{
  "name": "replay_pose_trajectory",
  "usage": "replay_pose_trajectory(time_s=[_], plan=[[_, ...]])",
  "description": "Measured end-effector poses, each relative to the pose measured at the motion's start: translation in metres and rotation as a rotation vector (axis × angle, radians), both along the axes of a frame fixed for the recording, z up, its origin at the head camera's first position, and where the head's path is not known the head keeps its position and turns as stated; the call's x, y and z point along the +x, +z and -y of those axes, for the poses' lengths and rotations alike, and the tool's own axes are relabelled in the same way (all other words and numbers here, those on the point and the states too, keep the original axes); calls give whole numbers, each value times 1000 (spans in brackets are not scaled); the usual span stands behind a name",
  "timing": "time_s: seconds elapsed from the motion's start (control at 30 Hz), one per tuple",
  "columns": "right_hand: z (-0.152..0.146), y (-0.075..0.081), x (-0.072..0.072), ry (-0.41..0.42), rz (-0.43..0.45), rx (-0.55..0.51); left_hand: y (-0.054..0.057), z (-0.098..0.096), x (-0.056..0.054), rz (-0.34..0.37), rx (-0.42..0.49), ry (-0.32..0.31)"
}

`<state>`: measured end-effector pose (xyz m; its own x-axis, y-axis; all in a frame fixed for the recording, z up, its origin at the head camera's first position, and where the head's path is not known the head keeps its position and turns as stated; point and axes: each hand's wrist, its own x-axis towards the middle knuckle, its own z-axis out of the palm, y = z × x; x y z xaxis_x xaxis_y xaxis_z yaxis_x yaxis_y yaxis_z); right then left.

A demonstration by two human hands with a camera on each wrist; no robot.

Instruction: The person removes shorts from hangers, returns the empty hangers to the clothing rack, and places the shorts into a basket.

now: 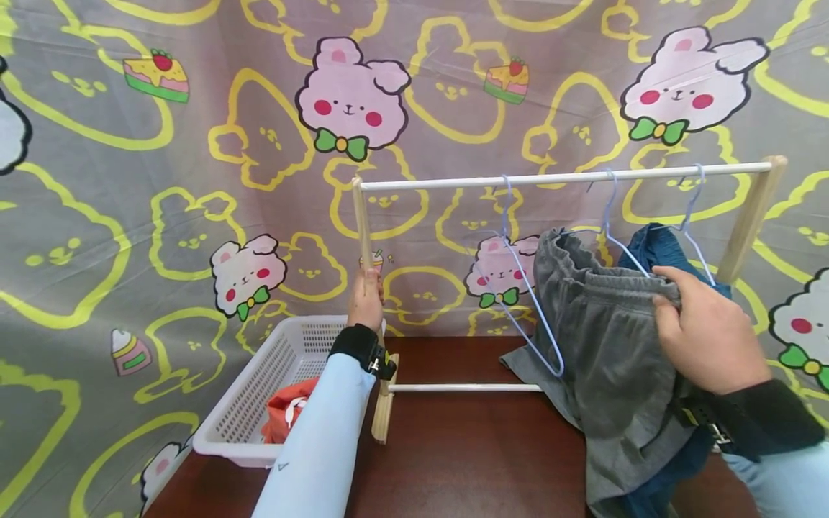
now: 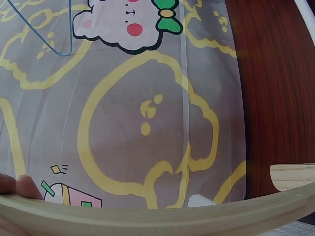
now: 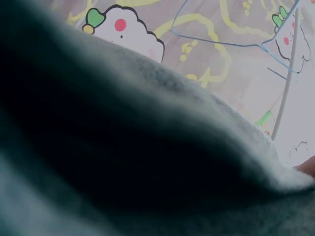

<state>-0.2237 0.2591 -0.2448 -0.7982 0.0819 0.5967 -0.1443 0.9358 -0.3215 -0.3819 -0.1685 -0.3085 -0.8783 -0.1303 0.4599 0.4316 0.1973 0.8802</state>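
Observation:
My left hand [image 1: 366,301] grips the left wooden post [image 1: 363,223] of a small clothes rack, fingers wrapped round it. The left wrist view has the post [image 2: 147,222] along its bottom edge. At the right, my right hand [image 1: 709,334] pinches the gathered waistband of grey trousers [image 1: 622,345], which hang down in front of the rack. A light blue hanger [image 1: 606,216] on the rail runs down into the waistband. To its left a bare blue hanger [image 1: 529,288] hangs. Blurred grey cloth [image 3: 147,113] fills much of the right wrist view.
Behind the trousers, a blue garment [image 1: 657,248] hangs from another hanger [image 1: 691,208] on the white rail [image 1: 440,183]. Left of the rack a white basket [image 1: 242,403] holds an orange garment [image 1: 288,411]. A low crossbar [image 1: 466,388] spans the rack above the brown table [image 1: 479,453]. Patterned curtain stands behind.

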Motion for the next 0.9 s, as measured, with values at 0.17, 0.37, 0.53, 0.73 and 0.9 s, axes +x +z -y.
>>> replay_pose_trajectory(time_s=[0.17,0.37,0.53,0.73,0.9], plan=[[0,5,1,-26,-47,-3,2,-1,-1,-29,-3,-26],[0,12,6,-41,-81,-14,5,0,-1,-37,-7,-39],[0,13,13,-18,-100,-10,6,0,-1,-31,-5,-41],[4,6,26,18,-105,-4,3,0,-2,-33,-17,-19],[6,-1,37,75,-123,42,1,0,-3,-34,-10,-13]])
